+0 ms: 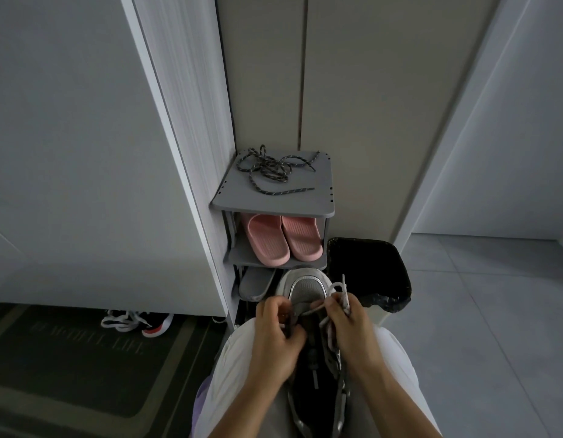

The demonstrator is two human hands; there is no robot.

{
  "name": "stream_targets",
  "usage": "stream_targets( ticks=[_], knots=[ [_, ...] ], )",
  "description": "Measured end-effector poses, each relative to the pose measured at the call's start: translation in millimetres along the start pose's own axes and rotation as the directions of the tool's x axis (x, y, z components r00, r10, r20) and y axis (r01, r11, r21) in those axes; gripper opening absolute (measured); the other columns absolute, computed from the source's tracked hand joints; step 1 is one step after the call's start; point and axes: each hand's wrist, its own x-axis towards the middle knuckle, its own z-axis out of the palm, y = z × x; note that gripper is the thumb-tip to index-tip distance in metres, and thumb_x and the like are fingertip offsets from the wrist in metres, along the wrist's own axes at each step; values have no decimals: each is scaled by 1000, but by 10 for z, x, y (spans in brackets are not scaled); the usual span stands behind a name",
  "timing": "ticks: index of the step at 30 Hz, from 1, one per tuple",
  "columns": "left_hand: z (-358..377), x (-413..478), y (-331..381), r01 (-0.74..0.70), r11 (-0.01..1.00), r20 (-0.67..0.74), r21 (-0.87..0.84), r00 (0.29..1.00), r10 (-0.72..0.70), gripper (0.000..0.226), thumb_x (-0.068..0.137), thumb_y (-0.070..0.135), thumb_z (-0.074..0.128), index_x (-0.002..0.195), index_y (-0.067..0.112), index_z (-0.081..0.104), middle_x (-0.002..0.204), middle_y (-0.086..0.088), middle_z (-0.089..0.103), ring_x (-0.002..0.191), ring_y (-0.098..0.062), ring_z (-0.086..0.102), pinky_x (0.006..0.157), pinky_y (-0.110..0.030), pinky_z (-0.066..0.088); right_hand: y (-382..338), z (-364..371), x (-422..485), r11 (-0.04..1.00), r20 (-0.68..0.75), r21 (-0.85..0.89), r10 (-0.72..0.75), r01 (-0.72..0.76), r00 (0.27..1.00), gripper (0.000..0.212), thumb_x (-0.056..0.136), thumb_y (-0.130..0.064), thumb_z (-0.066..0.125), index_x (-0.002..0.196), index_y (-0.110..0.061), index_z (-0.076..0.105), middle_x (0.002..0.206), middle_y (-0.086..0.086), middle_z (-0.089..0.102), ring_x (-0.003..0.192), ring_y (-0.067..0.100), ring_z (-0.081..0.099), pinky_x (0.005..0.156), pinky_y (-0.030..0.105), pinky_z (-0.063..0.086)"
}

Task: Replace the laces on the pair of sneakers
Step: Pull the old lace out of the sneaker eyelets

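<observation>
loose laces point(270, 169) lie on top of the shoe rack point(318, 205), with slippers point(283, 241) on the shelf below. a bin point(368, 273) stands just right of the rack. in front, the sneaker point(307, 289) lies on the lap between the left hand point(275, 330) and the right hand point(346, 324). another sneaker point(138, 322) lies off left at the far edge of the mat point(68, 358).

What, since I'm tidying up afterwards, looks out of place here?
The dark laces lie in a loose tangle on top of the shoe rack. A second sneaker sits on the floor at the doormat's edge, partly under the cabinet, apart from the sneaker in the person's lap, whose white laces the right hand holds.
</observation>
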Motion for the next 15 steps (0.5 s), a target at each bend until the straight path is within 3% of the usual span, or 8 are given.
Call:
stream_targets(
  ticks=[3, 6, 8, 11, 15],
  knots=[
    [-8, -32, 2, -9, 1000, -44, -30, 999, 8, 37, 74, -2, 64, 88, 30, 51, 93, 1, 56, 79, -5, 56, 67, -10, 45, 15, 28, -7, 995, 34, -101, 6, -3, 999, 21, 95, -6, 44, 88, 11, 53, 53, -5, 57, 45, -1, 50, 47, 10, 38],
    [-46, -61, -1, -11, 1000, -106, -24, 994, 9, 32, 76, 2, 67, 83, 31, 55, 88, 6, 61, 77, -2, 59, 65, -10, 46, -16, -16, -71, 954, 108, -288, -55, 85, 993, 14, 95, -12, 46, 81, -11, 43, 62, -5, 50, 56, 2, 51, 53, 11, 38],
    [-83, -52, 2, -9, 999, -142, -41, 990, 3, 32, 76, 2, 68, 80, 32, 56, 85, 8, 63, 77, -2, 60, 65, -7, 46, -41, -131, -160, 918, 95, -383, -75, 106, 993, 18, 96, -13, 45, 78, -12, 39, 57, -5, 45, 51, 0, 49, 50, 11, 36],
    [-89, -43, 12, -36, 999, -105, 1, 994, 36, 35, 75, 1, 69, 80, 33, 55, 88, 5, 62, 83, 3, 58, 65, -6, 45, -8, -254, -164, 963, -9, -267, -46, 42, 999, 20, 94, -14, 49, 81, 0, 48, 60, 2, 50, 48, 3, 46, 45, 10, 34],
    [-107, -62, -18, -35, 999, 11, 19, 999, 35, 34, 77, 7, 68, 87, 35, 51, 100, 6, 52, 87, 5, 55, 69, -6, 45, 107, -233, 46, 988, -110, 97, 130, -120, 985, 17, 92, -15, 54, 76, -8, 51, 52, -6, 53, 48, 7, 47, 49, 18, 39]
  ],
)
